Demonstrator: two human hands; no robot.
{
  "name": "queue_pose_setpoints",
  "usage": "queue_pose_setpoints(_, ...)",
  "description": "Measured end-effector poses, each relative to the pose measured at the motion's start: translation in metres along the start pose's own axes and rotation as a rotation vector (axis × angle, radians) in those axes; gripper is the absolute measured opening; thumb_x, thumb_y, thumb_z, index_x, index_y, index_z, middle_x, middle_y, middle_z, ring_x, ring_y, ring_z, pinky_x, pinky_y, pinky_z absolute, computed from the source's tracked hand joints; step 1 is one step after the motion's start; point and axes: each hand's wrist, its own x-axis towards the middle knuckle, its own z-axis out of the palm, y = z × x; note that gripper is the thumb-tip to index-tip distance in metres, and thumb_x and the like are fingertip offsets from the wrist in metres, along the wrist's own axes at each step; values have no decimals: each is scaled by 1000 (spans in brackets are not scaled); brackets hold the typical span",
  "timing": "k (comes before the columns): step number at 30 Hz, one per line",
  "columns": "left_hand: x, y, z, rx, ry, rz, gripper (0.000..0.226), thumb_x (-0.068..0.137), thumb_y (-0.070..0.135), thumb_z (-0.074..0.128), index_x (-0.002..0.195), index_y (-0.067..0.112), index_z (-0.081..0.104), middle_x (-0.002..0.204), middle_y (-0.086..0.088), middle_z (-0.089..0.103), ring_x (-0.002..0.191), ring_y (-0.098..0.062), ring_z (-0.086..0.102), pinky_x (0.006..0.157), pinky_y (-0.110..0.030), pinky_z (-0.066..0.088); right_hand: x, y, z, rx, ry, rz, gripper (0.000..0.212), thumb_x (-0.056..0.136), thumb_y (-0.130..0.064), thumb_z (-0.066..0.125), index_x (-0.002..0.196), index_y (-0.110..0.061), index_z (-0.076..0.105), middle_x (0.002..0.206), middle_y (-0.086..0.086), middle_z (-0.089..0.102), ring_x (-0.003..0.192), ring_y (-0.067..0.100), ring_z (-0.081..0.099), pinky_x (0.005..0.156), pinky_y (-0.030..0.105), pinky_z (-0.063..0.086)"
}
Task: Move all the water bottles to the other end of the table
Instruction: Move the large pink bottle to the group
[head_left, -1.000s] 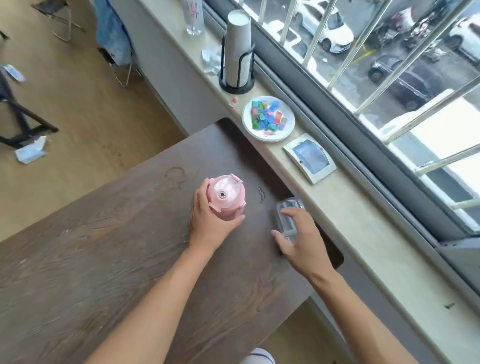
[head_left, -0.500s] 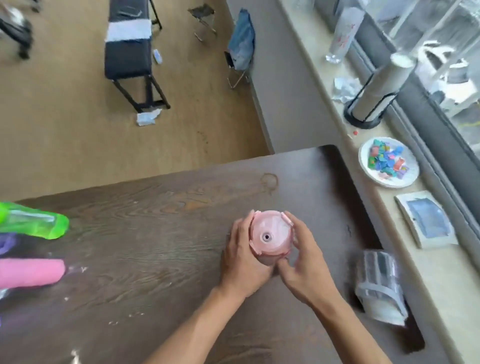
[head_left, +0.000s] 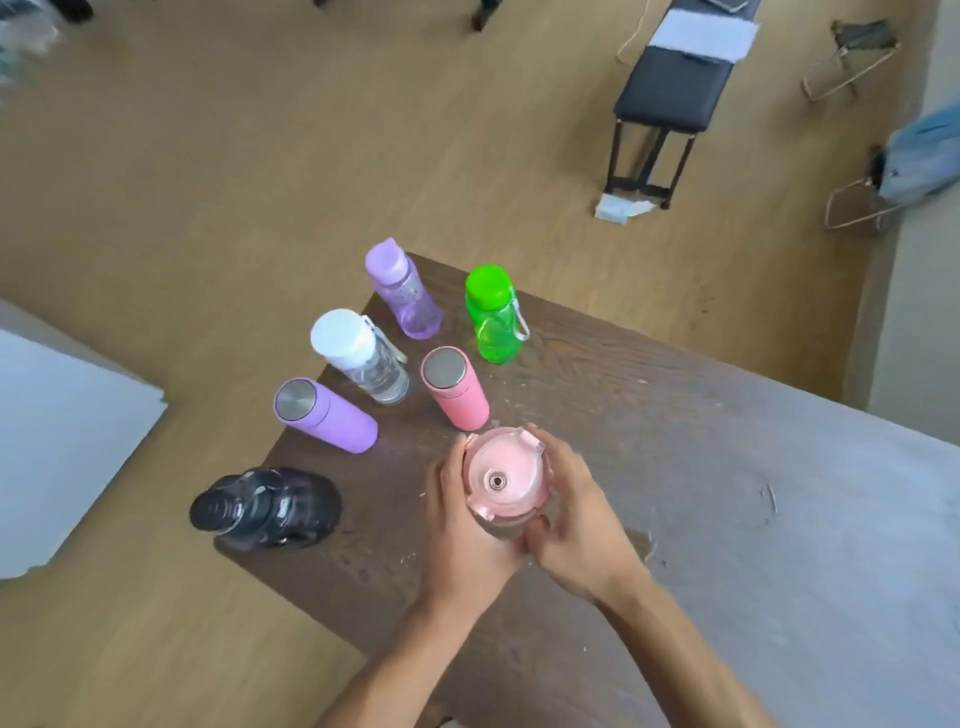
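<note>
left hand (head_left: 464, 525) + right hand (head_left: 576, 525): both wrapped around pink bottle (head_left: 505, 480) | bottle: upright over dark bench (head_left: 675, 415), beside six other bottles (head_left: 363, 358) at its end

Worn wooden table (head_left: 675, 467), plastic bottles (head_left: 493, 317)

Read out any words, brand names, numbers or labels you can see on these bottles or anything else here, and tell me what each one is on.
None can be read.
Translucent purple bottle: faint pattern on its side, too blurred to tell whether it is text.
Clear bottle with white cap: faint marks on its side, also unreadable.
Pink bottle held in the left hand and right hand: plain lid, no lettering visible.
</note>
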Motion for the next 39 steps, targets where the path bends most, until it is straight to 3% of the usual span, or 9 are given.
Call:
queue_pose_setpoints(3,14,-36,-22,62,58,-86,108,58,34,98,148,5,47,140,-4,62,128,-19,57,99,-25,45,34,-11,40,-37,-89,-17,90,72,5,61,151,-32,41,147,-12,55,137,19,53,117,38,41)
queue_pose_setpoints(8,29,-83,-37,3,90,-180,108,60,48,89,151,13,44,145,0,59,137,-18,56,106,-33,50,68,-16,86,-82,-167,10,87,74,5,60,155,-22,42,153,-5,54,145,20,48,119,45,39)
queue_pose_setpoints(14,34,-103,-30,7,91,-205,108,60,52,87,151,13,43,145,0,58,137,-21,56,106,-42,52,77,-16,98,-95,-155,58,87,76,6,59,156,-22,42,157,-4,50,148,19,45,123,39,36)
queue_pose_setpoints(19,30,-110,-27,-11,111,-219,108,60,47,90,152,16,43,146,6,56,141,-21,53,109,-51,51,75,-12,101,-97,-161,75,84,78,7,60,157,-14,42,159,0,48,151,18,41,122,13,23)
queue_pose_setpoints(22,22,-107,-27,-34,131,-226,118,58,40,97,157,14,37,154,0,50,146,-25,48,115,-56,44,68,-12,94,-41,-170,104,81,78,7,63,155,-9,44,158,6,50,150,22,43,125,34,32)
queue_pose_setpoints(25,17,-95,-29,132,188,-110,130,58,41,103,159,2,32,160,-15,46,148,-37,45,118,-58,40,52,-3,77,-64,-133,73,74,80,1,70,151,-12,50,151,4,55,141,22,45,120,29,33)
queue_pose_setpoints(30,13,-34,-16,172,227,388,84,75,34,90,141,0,50,145,-23,57,141,-43,52,119,-57,40,18,11,20,-110,8,65,62,79,-1,72,139,-15,62,128,-6,61,123,21,51,109,28,41)
queue_pose_setpoints(34,-9,44,31,-168,-62,503,41,98,30,71,127,3,63,130,-14,67,123,-28,66,101,-49,55,-34,25,-56,-138,255,80,44,83,0,73,126,-11,70,117,1,69,114,22,57,99,29,48)
queue_pose_setpoints(39,-65,132,110,-370,-389,619,36,106,33,57,126,5,67,121,-11,70,109,-27,71,85,-42,60,-147,59,-158,-113,708,244,23,92,-11,75,113,-19,71,111,-15,71,103,-6,59,83,4,41)
